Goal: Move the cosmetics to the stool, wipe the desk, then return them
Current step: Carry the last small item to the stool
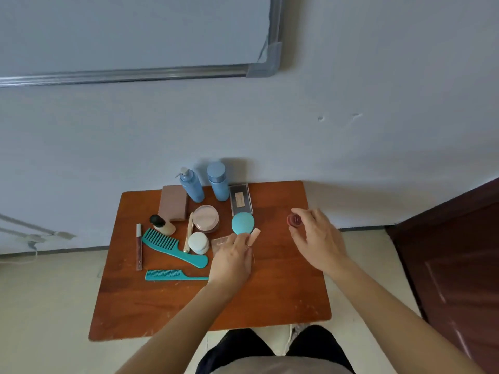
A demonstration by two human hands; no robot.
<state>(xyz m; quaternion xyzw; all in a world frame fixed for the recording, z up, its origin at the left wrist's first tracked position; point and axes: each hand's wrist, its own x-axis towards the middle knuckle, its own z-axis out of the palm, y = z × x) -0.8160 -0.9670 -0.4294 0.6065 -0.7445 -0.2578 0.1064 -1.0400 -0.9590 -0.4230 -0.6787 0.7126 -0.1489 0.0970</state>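
Both forearms stretched out over the near edge of the desk (283,292). The left hand (232,263) gripped a pale pink stick (254,235) beside the teal compact (242,223). The right hand (316,238) pinched a small dark-red pot (294,220) over the desk's right side. The other cosmetics sat clustered left and rear, with the bottles (192,184) by the wall. No stool or cloth showed, so clearing looked barely begun, or returning almost done. Bare wood lay near and right, and a door (445,265) stood close on the right.
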